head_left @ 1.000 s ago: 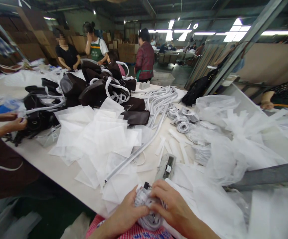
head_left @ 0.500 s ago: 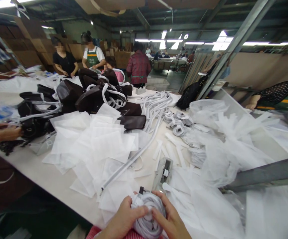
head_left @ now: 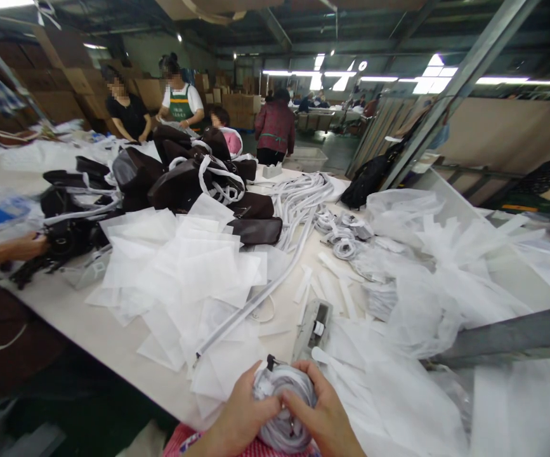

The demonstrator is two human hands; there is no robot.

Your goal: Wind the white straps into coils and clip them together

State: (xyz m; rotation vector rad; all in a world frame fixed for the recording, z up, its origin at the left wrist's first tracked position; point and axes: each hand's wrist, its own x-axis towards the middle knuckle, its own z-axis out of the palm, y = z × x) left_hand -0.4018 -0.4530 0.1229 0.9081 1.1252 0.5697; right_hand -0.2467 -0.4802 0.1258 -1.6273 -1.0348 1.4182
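A coiled grey-white strap (head_left: 287,381) with a dark metal clip sits between my two hands at the table's near edge. My left hand (head_left: 243,409) grips its left side, thumb pressed on the front of the coil. From the right, my right hand (head_left: 325,406) wraps round the other side, its thumb meeting the left thumb near the middle. Just beyond the coil lies a grey tape dispenser (head_left: 313,327). A long loose strap (head_left: 255,301) stretches from the near left toward a heap of straps (head_left: 298,197) farther back.
White square sheets (head_left: 174,266) spread over the table's left half. Dark brown bags (head_left: 184,178) are piled behind them. Coiled straps (head_left: 344,238) and clear plastic bags (head_left: 422,298) lie to the right, beside a metal bar (head_left: 507,333). A co-worker's hand (head_left: 22,244) is at far left.
My right thumb has shifted left across the coil and now meets my left thumb. Both hands still hold the coil. The co-worker's arm at the left has moved slightly.
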